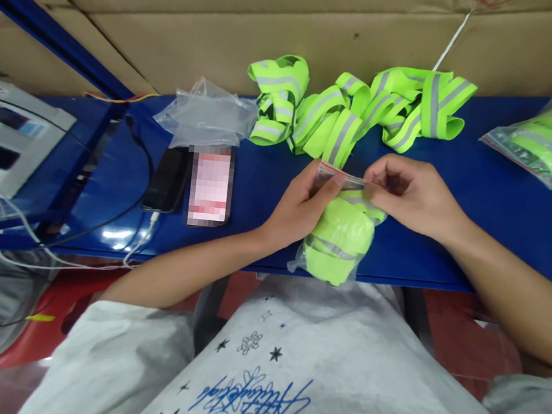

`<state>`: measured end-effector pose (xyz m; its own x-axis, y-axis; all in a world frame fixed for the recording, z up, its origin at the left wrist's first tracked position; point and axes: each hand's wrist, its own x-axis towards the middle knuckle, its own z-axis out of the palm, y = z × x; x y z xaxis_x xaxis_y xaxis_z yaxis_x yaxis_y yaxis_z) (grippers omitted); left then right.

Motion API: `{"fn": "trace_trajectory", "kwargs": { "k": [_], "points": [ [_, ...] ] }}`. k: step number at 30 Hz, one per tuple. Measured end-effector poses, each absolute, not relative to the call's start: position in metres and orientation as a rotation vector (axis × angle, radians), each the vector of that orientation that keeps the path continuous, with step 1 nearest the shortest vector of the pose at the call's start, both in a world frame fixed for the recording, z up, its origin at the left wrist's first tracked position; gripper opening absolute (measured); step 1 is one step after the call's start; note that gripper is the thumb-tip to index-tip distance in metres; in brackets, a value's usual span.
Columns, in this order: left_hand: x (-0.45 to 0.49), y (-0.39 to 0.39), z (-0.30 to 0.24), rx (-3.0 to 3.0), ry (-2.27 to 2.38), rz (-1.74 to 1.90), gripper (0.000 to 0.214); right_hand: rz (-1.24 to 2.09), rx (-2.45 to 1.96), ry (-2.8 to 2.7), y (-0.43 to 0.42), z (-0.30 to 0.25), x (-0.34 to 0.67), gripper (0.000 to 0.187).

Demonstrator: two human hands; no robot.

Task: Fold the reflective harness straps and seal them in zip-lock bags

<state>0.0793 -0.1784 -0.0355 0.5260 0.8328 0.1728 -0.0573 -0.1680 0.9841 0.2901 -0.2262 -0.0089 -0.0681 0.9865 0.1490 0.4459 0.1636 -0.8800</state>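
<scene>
A clear zip bag point(339, 236) with folded neon-yellow reflective strap inside hangs at the front edge of the blue table, its red-lined zip side facing away from me. My left hand point(300, 203) pinches the zip's left end between thumb and fingers. At the right end of the same zip, my right hand point(407, 193) has thumb and forefinger pressed together on the bag's edge. Just beyond both hands lies a loose heap of neon-yellow reflective straps point(326, 117) with grey stripes.
Flat clear plastic bags point(206, 116) lie left of the heap. Nearer me are a black power bank point(165, 180) with a white cable and a phone point(209, 187). A filled zip bag point(546, 138) rests far right. Cardboard point(224, 39) stands behind the blue table point(500, 209).
</scene>
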Motion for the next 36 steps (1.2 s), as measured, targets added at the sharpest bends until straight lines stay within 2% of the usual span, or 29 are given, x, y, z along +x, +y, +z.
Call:
{"fn": "trace_trajectory", "kwargs": {
  "k": [5, 9, 15, 23, 29, 36],
  "points": [
    [0.079, -0.177, -0.035, 1.625, 0.679, 0.837, 0.026, 0.822, -1.394, -1.689, -0.227, -0.008, 0.289, 0.021],
    [0.078, -0.178, -0.034, 1.725, 0.635, 0.805, 0.032, 0.824, -1.394, -1.701, -0.228, -0.007, 0.288, 0.021],
    [0.073, -0.177, -0.030, 1.929, 0.545, 0.752, 0.032, 0.945, -1.329, -1.706, -0.230, -0.006, 0.288, 0.032],
    [0.071, -0.162, -0.030, 1.892, 0.540, 0.830, 0.031, 1.062, -1.331, -1.673, -0.230, -0.004, 0.297, 0.033],
    [0.070, -0.158, -0.028, 1.809, 0.559, 0.914, 0.033, 1.022, -1.366, -1.677, -0.229, -0.006, 0.300, 0.039],
    [0.070, -0.163, -0.028, 1.834, 0.566, 0.931, 0.034, 0.788, -1.421, -1.753, -0.234, -0.007, 0.297, 0.028]
  ]
}}
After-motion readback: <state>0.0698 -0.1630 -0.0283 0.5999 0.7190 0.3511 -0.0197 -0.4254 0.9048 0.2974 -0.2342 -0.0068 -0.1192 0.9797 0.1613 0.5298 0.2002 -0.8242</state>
